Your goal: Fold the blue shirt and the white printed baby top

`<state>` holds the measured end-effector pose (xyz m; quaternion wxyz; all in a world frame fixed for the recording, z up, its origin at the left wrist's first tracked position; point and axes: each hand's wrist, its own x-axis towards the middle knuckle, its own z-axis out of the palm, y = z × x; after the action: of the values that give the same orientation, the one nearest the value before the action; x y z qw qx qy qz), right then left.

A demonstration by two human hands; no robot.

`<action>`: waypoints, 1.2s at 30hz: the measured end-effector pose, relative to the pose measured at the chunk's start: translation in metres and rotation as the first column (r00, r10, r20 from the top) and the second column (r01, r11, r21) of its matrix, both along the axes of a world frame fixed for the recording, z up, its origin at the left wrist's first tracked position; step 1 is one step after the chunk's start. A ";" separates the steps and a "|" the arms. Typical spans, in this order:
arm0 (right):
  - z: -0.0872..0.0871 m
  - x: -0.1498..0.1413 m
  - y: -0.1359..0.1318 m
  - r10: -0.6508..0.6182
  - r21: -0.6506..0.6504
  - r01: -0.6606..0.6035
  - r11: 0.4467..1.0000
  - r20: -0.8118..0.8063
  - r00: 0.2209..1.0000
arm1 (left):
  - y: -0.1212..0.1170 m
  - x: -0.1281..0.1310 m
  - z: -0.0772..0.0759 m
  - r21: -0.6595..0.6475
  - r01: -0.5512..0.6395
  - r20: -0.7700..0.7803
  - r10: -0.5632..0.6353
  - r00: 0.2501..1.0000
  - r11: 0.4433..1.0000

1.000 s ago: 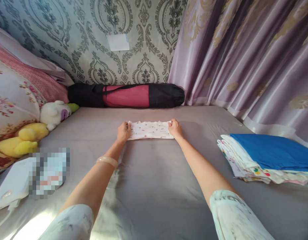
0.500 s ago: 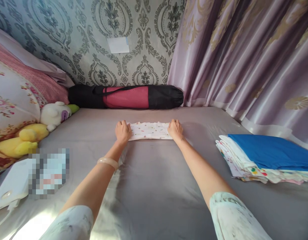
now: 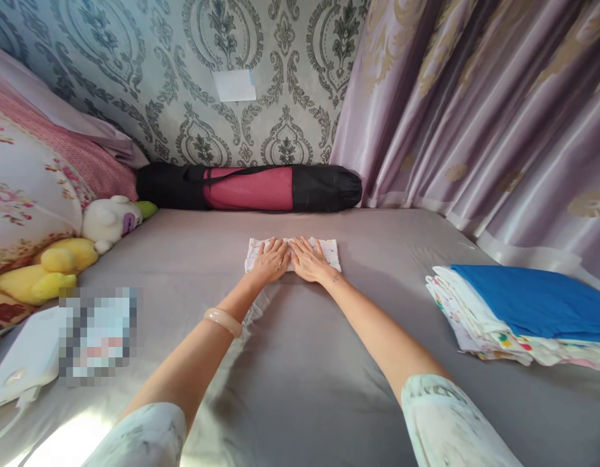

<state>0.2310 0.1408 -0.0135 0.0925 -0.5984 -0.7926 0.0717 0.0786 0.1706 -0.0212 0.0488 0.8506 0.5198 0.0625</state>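
Observation:
A small folded white cloth with a tiny print (image 3: 329, 250) lies on the grey bed sheet (image 3: 300, 363), far out in front of me. My left hand (image 3: 271, 260) and my right hand (image 3: 309, 259) rest flat on the middle of the cloth, side by side, fingers stretched out and nearly touching. Both palms press down on it. Only the two ends of the cloth show beside the hands. A pale bangle sits on my left wrist.
A pile of folded cloths topped by a blue one (image 3: 533, 305) lies at the right. A black and red roll bag (image 3: 251, 187) runs along the patterned wall. Plush toys (image 3: 66, 253) and floral pillows sit at the left, a white device (image 3: 22, 363) near the left edge. Purple curtains hang at right.
Both hands have left the two ends of the cloth and come together on its middle, now lying flat. The cloth looks a little shorter than before.

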 end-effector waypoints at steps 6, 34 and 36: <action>-0.009 0.002 0.004 -0.006 -0.026 0.006 1.000 0.000 1.000 | 0.003 -0.005 -0.005 -0.050 -0.003 -0.015 0.002 1.000 0.999; -0.016 0.067 -0.006 -0.248 -0.035 0.253 0.967 0.094 0.964 | 0.022 -0.072 -0.017 -0.073 -0.102 -0.018 0.101 0.995 0.992; -0.014 0.065 -0.005 -0.246 -0.049 0.251 0.967 0.097 0.964 | 0.022 -0.069 -0.012 -0.088 -0.106 -0.052 0.102 0.993 0.990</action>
<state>0.2962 0.1355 -0.0271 0.0467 -0.6983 -0.7121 0.0565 0.0099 0.1923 -0.0332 0.0716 0.8204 0.5669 0.0211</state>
